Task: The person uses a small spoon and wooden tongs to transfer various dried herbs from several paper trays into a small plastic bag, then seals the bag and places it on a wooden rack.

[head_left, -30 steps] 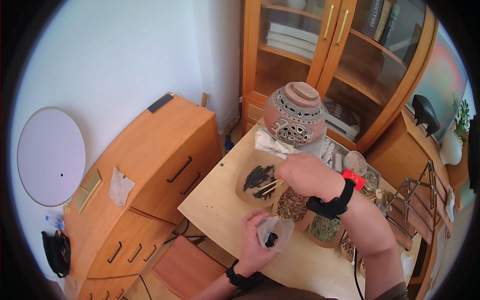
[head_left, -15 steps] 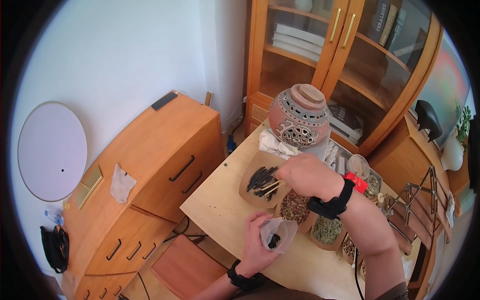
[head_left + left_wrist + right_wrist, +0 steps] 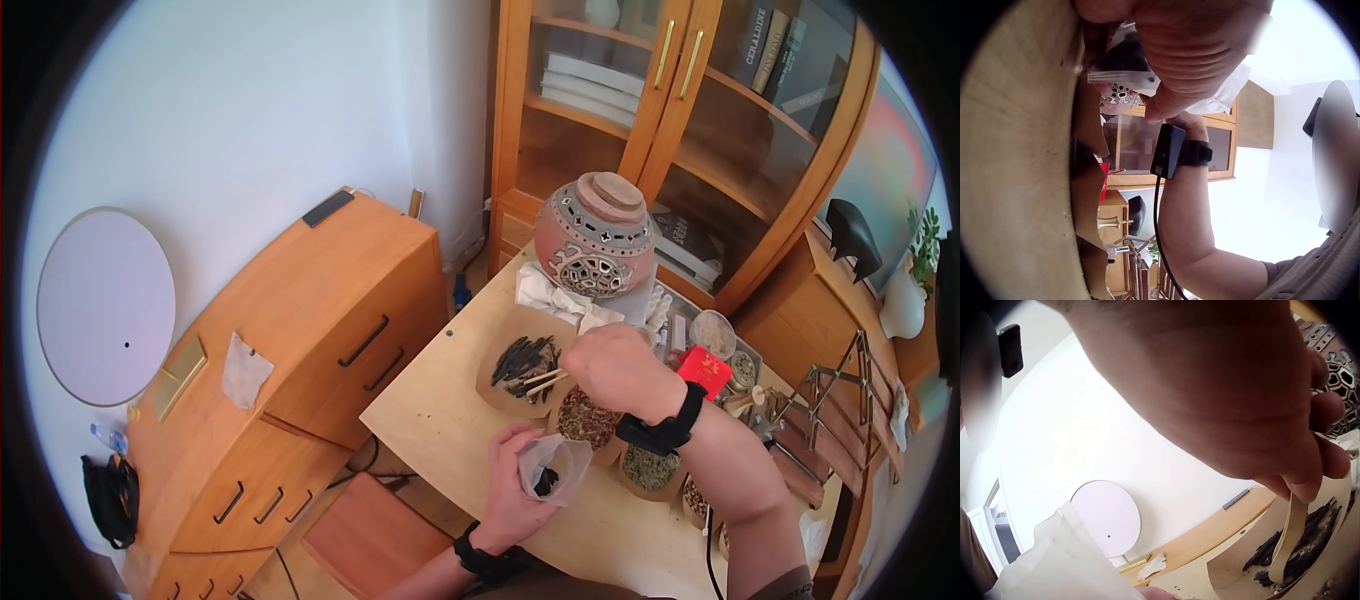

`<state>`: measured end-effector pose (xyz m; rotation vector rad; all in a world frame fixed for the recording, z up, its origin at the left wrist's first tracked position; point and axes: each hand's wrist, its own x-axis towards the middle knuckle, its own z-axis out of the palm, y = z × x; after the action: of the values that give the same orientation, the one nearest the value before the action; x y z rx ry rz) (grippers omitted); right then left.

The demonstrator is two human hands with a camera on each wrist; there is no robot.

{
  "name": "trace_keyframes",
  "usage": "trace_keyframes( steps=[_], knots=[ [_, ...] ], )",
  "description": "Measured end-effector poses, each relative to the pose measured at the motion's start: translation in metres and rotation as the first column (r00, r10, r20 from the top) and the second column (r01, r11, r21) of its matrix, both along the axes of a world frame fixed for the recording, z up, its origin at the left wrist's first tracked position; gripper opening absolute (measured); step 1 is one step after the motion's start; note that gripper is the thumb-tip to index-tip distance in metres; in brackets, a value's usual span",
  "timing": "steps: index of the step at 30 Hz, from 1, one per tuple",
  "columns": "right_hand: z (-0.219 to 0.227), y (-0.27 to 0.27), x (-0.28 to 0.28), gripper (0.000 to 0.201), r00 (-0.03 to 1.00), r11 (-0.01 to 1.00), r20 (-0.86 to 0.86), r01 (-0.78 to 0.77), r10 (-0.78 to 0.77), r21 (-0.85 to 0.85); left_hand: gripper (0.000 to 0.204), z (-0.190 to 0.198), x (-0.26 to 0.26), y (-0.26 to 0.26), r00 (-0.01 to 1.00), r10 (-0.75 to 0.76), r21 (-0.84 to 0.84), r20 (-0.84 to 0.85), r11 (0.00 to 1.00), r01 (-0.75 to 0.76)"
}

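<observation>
Our right hand (image 3: 625, 372) has shifted, showing more of one red packet (image 3: 704, 372); its grip clamps one pair of tweezers (image 3: 546, 380) at the dark strips (image 3: 515, 362) in one tray (image 3: 518, 322). Our left hand's (image 3: 508, 492) grip clamps one bag (image 3: 566, 462) by the table's (image 3: 425, 410) edge, open room between bag and tray.

the right hand (image 3: 615, 368) hides the upper end of the wooden tongs (image 3: 548, 376).

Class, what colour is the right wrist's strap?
The strap is black, best seen in the head view.
</observation>
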<state>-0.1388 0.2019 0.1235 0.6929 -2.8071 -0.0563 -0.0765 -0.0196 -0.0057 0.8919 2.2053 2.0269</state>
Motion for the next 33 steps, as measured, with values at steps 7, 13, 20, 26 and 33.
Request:
trace_keyframes(
  steps=[7,13,20,26,33],
  knots=[
    [-0.006,0.008,-0.001,0.005,1.000,1.000,-0.003,0.019,-0.019,-0.019,0.083,0.000,0.000,0.000,0.999,0.031,-0.013,-0.020,0.999,-0.031],
    [0.004,0.008,0.003,0.006,0.996,0.994,0.047,0.076,-0.073,-0.077,0.083,-0.004,0.000,0.000,0.998,0.043,-0.036,-0.045,0.998,-0.044],
    [0.014,0.023,0.018,0.027,0.970,0.910,0.169,0.226,-0.177,-0.347,0.089,-0.006,0.001,-0.001,0.996,0.078,-0.002,-0.039,0.997,-0.078],
    [0.023,0.041,0.063,0.028,0.861,0.426,0.494,0.494,-0.120,-0.758,0.093,-0.014,0.003,0.001,0.995,0.100,0.015,0.011,0.995,-0.100],
    [0.028,0.021,0.139,0.032,0.787,0.114,0.608,0.598,0.102,-0.793,0.092,-0.014,0.005,0.003,0.994,0.078,0.095,0.074,0.992,-0.085]
  ],
)
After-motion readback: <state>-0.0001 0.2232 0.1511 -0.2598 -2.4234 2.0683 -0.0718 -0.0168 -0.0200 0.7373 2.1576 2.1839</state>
